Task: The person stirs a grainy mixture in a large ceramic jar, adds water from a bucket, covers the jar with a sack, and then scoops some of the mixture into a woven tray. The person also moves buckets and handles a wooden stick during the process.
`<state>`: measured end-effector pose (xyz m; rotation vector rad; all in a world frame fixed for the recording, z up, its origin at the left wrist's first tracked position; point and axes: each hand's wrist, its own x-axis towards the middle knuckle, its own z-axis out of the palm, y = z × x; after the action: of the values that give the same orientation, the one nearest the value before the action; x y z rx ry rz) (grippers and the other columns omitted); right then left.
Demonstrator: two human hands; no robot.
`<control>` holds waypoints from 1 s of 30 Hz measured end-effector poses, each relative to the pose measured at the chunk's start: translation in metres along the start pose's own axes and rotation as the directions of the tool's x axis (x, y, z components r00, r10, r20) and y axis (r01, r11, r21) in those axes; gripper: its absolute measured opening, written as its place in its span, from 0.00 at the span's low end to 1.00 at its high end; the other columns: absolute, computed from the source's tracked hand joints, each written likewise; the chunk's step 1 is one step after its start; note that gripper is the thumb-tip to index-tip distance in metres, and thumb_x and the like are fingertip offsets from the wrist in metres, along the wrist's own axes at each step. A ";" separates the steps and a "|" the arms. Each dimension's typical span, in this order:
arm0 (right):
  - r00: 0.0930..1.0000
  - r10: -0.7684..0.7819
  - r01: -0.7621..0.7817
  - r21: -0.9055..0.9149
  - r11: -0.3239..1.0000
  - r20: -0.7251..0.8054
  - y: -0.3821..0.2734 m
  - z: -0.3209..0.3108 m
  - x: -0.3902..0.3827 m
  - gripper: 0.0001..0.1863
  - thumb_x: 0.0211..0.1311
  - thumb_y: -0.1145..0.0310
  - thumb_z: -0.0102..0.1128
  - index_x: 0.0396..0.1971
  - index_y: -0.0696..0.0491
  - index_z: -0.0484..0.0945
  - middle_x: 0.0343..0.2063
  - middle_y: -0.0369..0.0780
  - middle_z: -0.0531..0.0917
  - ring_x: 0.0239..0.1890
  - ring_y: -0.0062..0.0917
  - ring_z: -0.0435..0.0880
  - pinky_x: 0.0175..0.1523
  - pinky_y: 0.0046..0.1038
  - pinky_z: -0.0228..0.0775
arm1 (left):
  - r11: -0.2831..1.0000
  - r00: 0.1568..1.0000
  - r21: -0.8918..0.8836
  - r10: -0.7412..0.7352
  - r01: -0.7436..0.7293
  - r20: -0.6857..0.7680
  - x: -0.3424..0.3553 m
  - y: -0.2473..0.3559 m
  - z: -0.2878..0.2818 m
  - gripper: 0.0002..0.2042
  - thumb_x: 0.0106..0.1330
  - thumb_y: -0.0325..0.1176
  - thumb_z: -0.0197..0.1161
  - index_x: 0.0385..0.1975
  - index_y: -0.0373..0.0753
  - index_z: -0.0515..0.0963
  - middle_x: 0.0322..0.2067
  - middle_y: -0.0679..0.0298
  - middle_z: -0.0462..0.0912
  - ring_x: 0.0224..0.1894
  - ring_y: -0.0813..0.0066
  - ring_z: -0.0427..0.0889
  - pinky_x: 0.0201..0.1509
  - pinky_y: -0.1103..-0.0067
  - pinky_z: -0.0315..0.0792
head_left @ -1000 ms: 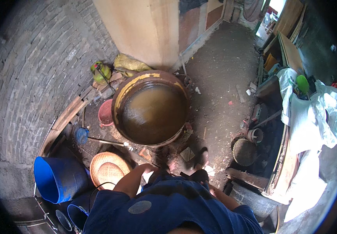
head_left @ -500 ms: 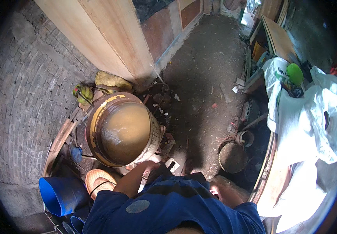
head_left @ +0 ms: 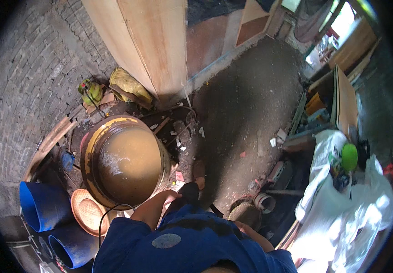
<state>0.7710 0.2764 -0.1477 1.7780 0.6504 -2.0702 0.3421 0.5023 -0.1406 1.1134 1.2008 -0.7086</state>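
Observation:
My left hand (head_left: 171, 196) is low beside my dark trouser leg, just right of a large round tub (head_left: 100, 128) with a brown and yellow rim. Cloudy brownish water (head_left: 135, 154) fills much of that tub. Its fingers are too hidden to show whether they hold anything. On the other side, my right hand (head_left: 242, 226) is mostly covered by my blue shirt, and a round basket-like container (head_left: 245, 214) lies just beyond it. Left of my left forearm sits a woven straw hat (head_left: 87, 211), under the tub's near edge.
Two blue containers (head_left: 46, 207) lie at the near left. White plastic bags (head_left: 342, 204) with a green round item (head_left: 349, 157) cover the right side. A small pail (head_left: 264, 202) stands by them. Wooden boards (head_left: 146, 41) rise ahead, beside a dirt floor (head_left: 237, 100) with scattered debris.
My view has turned and shifted, so the tub appears farther left and more of the far doorway shows. I appear to have stepped or swung slightly; both hands stay low by my body.

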 end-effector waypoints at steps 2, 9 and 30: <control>1.000 -0.004 0.004 -0.054 0.999 -0.005 -0.035 -0.045 -0.014 0.32 0.61 0.47 0.61 0.62 0.46 0.70 0.61 0.43 0.73 0.65 0.39 0.69 0.63 0.43 0.66 | 0.991 0.998 -0.124 0.057 -0.055 0.014 0.010 0.013 -0.016 0.33 0.69 0.64 0.48 0.56 0.38 0.78 0.59 0.49 0.76 0.60 0.55 0.75 0.60 0.62 0.68; 0.956 -0.168 0.249 -0.368 0.896 0.239 -0.192 -0.200 -0.033 0.34 0.64 0.46 0.59 0.66 0.46 0.65 0.66 0.43 0.69 0.68 0.40 0.64 0.64 0.41 0.67 | 0.970 0.982 -0.174 0.152 -0.170 -0.111 0.033 0.055 -0.070 0.35 0.68 0.65 0.48 0.55 0.37 0.77 0.60 0.48 0.74 0.63 0.50 0.72 0.65 0.63 0.65; 0.921 0.065 0.335 -0.865 0.374 0.385 -0.556 -0.429 0.028 0.46 0.64 0.30 0.41 0.70 0.51 0.59 0.70 0.51 0.60 0.72 0.45 0.56 0.74 0.40 0.48 | 0.362 0.959 -0.932 -0.271 0.022 -0.083 0.000 0.189 -0.115 0.35 0.64 0.67 0.53 0.65 0.51 0.68 0.69 0.56 0.63 0.65 0.45 0.68 0.52 0.44 0.73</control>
<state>0.8291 0.9767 -0.1559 0.6450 1.4984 -1.4488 0.4709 0.6733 -0.0840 0.0778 1.5929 0.0830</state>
